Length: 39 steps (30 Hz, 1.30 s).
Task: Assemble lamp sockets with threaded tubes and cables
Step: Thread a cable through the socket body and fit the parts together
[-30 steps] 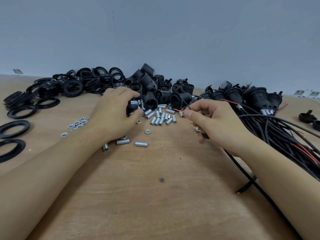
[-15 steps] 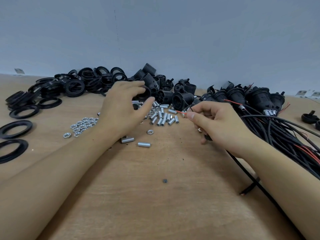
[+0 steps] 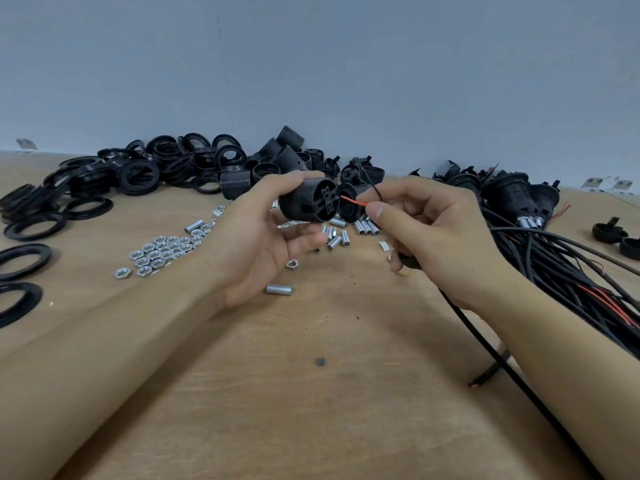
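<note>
On the wooden table (image 3: 311, 427), loose black rings (image 3: 138, 171) were heaped toward the far left edge, with nuts (image 3: 159, 252) and threaded tubes (image 3: 367, 226) mid-table. The left hand (image 3: 263, 244) gripped a black ribbed socket (image 3: 308, 200) above the table's middle, terminals facing right. The right hand (image 3: 436, 233) pinched a red wire (image 3: 353, 201) at the socket's end, its black cable (image 3: 512, 368) trailing to the near right edge. Finished sockets (image 3: 509, 194) lay far right; much seemed left undone.

A small assembly workshop. Bulk parts lie in heaps on a plywood bench (image 3: 311, 427) — black rings (image 3: 138, 171), nuts (image 3: 159, 252), cables (image 3: 554, 268).
</note>
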Tool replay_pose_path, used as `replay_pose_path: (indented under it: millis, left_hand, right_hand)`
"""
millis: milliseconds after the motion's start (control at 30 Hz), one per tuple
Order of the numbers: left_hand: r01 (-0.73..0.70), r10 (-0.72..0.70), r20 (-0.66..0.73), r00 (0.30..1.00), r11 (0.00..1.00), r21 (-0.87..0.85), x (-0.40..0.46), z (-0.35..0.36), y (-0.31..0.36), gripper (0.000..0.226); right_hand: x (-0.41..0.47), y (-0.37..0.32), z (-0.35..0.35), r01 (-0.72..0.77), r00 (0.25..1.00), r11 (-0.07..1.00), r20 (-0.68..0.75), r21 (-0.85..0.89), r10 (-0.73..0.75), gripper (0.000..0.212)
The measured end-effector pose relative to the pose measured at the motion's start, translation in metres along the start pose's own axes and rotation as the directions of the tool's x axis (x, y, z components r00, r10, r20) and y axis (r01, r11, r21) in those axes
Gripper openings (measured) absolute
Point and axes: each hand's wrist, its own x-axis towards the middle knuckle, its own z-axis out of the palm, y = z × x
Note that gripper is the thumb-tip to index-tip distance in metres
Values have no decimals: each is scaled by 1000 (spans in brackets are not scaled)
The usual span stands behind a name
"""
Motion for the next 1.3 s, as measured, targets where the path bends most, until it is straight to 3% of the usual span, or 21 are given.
replay_pose_path:
  millis: [267,500,1300]
  left_hand:
    - [117,-116,47,992,993,-34,0,2,1,33]
    - [123,-122,83,989,992,-3,-1,3,1,35]
    - [121,-122,1,992,979,162,-9,13,-1,42]
  right_hand:
    - [-6,-16,8,153,988,988,-14,-11,-153,15]
    - [-11,-22,15,272,962,949,11,-162,-274,13]
    - [-16,-19,23,333,936,895,-7,-297,-351,7]
